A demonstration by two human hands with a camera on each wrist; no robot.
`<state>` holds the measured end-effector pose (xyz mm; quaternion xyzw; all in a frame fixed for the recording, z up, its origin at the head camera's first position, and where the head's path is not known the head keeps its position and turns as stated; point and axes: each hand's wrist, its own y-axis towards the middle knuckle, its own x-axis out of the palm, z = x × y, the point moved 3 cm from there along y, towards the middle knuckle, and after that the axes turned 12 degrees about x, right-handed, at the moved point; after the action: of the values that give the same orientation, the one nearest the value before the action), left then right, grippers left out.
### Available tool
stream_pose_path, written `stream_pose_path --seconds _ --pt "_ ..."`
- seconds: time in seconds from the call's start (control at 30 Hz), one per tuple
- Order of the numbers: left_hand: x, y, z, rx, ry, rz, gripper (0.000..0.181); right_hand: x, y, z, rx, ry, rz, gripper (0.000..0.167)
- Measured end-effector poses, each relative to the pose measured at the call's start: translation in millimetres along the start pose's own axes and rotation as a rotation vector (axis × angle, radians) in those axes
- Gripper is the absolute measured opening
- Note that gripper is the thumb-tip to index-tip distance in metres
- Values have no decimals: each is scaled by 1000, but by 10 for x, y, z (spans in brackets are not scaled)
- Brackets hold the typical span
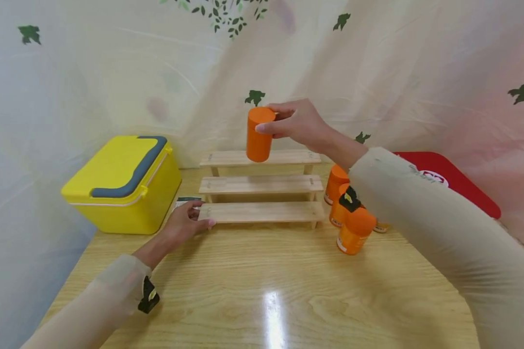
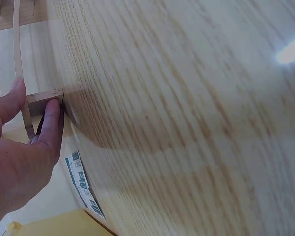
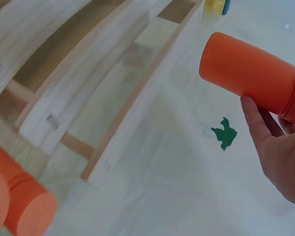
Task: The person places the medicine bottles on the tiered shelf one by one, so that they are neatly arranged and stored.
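My right hand grips an orange lidded bottle near its lid, fingers and thumb around its side. The bottle is upright in the air above the top tier of a three-tier wooden rack. In the right wrist view, the bottle is apart from the rack. My left hand holds the left end of the lowest tier. Seen from the left wrist, its thumb and fingers pinch the corner of the rack. Several more orange bottles stand right of the rack, partly behind my right sleeve.
A yellow cooler box with a blue-grey handle stands at the left. Beside the rack's left end lies a printed card. At the right is a red object with a white emblem, partly behind my arm. A leaf-printed curtain hangs behind the table.
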<state>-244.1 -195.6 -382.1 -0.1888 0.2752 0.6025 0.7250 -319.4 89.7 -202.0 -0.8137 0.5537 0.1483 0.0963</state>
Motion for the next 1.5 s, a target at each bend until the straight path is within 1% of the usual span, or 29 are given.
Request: stream_pose_path --seconds 0.13,0.23,0.33,0.53,0.7,0.83,0.97,1.17,1.27,1.5 --pt "2 0 2 -5 1 -5 68 147 155 -7 -11 16 -8 52" --pt "-2 -1 -1 -20 0 -3 68 236 257 5 -13 19 -7 53" --pt "-7 -1 -9 -30 6 -4 68 299 346 21 -10 15 7 54" --pt "-11 5 -22 -23 13 0 68 392 466 48 8 38 30 52" --pt "0 3 -35 -14 2 -2 69 452 511 83 47 31 25 51" --pt "7 2 -42 5 -6 0 69 480 539 100 60 8 18 56" --pt "3 7 -49 5 -14 -3 69 503 557 93 59 -14 7 58" --pt "12 10 -32 0 -18 -5 68 533 557 82 96 -37 -11 62" --pt "14 8 -24 0 -17 -7 68 533 560 81 100 -37 -14 60" --pt "-2 12 -13 9 -12 -6 68 549 584 80 81 -59 -15 50"
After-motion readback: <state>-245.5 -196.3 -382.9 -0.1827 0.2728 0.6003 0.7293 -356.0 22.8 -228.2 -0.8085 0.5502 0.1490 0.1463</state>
